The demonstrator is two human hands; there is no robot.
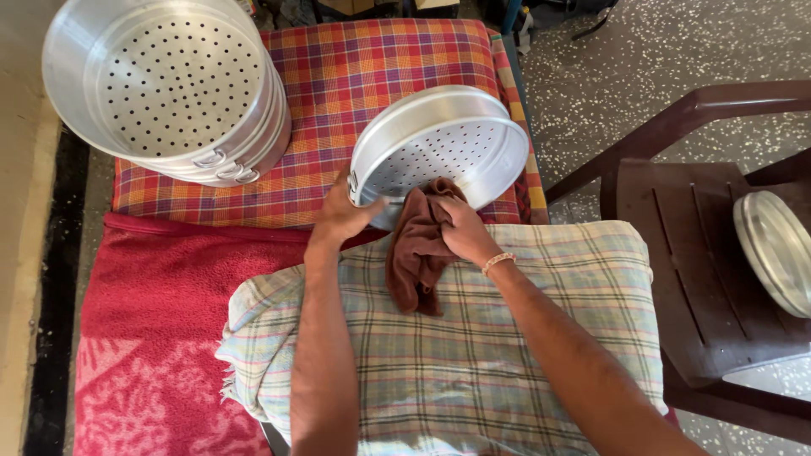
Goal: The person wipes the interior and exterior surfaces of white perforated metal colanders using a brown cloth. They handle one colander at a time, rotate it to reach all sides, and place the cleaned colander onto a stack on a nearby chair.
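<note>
My left hand grips the rim of a round aluminium steamer tray with a perforated bottom, tilted on its edge above my lap. My right hand presses a brown cloth against the tray's lower rim. The cloth hangs down over the pale checked fabric covering my lap. Both forearms reach forward from the bottom of the view.
A stack of larger perforated aluminium steamer trays leans at the upper left on a red-orange checked cushion. A red towel lies at the left. A dark plastic chair at the right carries a round metal lid. Speckled floor lies beyond.
</note>
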